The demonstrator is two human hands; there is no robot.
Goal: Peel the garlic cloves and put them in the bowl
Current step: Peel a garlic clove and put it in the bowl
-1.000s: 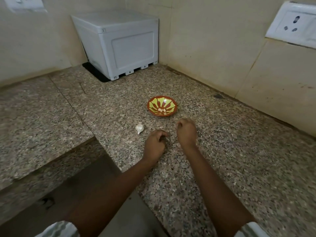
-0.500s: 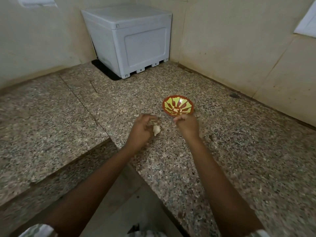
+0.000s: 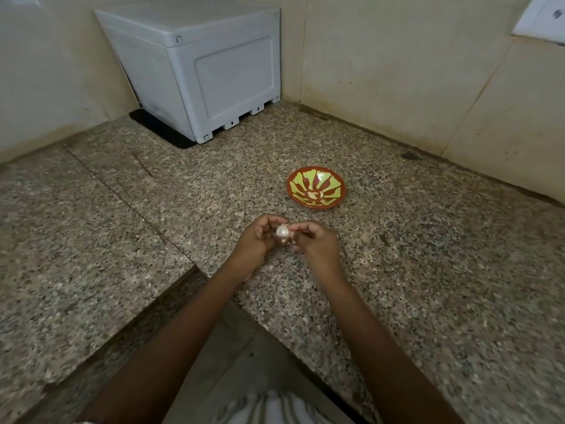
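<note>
garlic (image 3: pixel 282 231) pinched between both hands' fingers (image 3: pixel 298 228)

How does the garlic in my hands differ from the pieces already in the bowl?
The garlic is held off the counter between the left hand and right hand; the pieces lie at the bottom of the bowl. The garlic looks bigger and rounder, the pieces smaller and flatter. Both are pale.

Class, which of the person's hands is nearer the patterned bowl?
Right. The right hand is straight in front of the bowl; the left hand is farther, off to its left.
</note>
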